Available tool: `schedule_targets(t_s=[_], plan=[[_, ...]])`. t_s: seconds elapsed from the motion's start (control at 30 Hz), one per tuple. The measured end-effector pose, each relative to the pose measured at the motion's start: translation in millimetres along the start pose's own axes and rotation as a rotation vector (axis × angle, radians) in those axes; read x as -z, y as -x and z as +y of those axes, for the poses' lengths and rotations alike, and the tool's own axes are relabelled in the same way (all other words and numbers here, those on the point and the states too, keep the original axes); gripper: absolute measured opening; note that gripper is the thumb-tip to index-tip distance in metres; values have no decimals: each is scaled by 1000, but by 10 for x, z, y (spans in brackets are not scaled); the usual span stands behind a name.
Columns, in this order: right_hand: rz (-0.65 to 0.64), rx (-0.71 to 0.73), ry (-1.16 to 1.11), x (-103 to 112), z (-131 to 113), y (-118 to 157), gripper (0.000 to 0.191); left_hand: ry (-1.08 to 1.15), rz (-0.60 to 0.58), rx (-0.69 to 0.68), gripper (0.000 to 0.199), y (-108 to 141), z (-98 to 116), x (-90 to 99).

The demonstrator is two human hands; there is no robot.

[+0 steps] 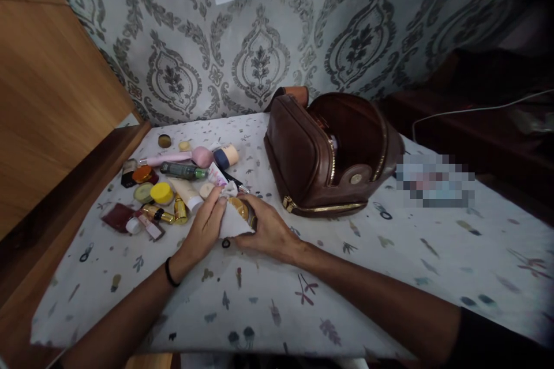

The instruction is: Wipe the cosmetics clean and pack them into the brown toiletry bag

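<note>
Okay, so both hands are working close together over the printed tablecloth (259, 314). The right hand (270, 229) is curling its fingers and thumb around a round gold-topped jar (239, 207), clamping it from the side. The left hand (204, 230), with a black band (172, 272) circling the wrist, is pinching a white tissue (231, 226) that's pressing against the jar and partly hiding it. That jar is sitting in the hands just in front of the cosmetics pile, where a yellow-lidded pot (161, 193), a cream tube (183, 190) and a dark green bottle (179, 170) are lying near each other. Over on the right, a brown leather bag (294, 153) is standing near the wall, its zipped top gaping open.
</note>
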State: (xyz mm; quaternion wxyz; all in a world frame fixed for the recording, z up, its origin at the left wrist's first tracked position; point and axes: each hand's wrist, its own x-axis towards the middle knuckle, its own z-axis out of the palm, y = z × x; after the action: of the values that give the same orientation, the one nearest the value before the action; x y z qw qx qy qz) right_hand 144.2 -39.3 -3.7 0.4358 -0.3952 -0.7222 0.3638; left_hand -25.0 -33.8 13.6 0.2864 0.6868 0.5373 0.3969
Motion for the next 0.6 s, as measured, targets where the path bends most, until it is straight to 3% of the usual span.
schedule_targets(t_s=[0.13, 0.37, 0.6], plan=[[12, -108, -74, 33, -37, -22, 65, 32, -82, -76, 36, 8, 103, 7], [9, -106, -124, 53, 29, -26, 63, 26, -149, -197, 42, 62, 82, 25], [4, -81, -13, 37, 4, 10, 49, -232, -164, -403, 64, 67, 36, 64]])
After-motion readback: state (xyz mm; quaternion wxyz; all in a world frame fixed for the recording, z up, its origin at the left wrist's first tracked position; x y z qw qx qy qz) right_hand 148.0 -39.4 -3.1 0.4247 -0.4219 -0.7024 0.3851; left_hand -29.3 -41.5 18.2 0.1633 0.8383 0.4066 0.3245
